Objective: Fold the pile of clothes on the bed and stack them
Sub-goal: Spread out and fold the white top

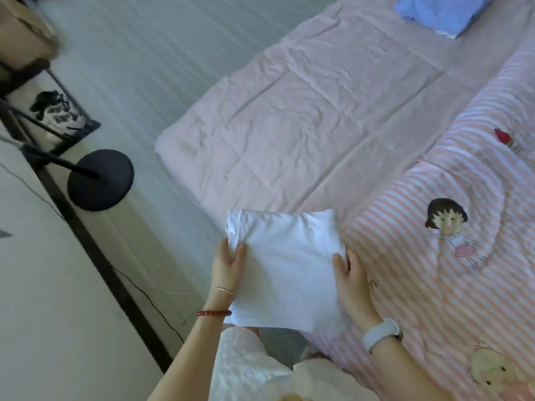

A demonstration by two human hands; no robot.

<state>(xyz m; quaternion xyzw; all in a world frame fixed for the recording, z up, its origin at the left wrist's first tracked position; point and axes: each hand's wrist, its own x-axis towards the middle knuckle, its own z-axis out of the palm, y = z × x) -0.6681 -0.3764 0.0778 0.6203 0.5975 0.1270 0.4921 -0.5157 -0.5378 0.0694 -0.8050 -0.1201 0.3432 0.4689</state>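
Observation:
A folded white garment hangs in the air over the near edge of the bed, held flat between both hands. My left hand grips its left edge, thumb on top and fingers underneath. My right hand grips its right edge the same way. A folded blue garment lies at the far end of the bed, top right. The rest of the clothes pile is out of view.
A pink and white striped quilt with cartoon figures covers the right side of the bed. On the floor to the left stand a round black lamp base and a dark metal rack with cables along the wall.

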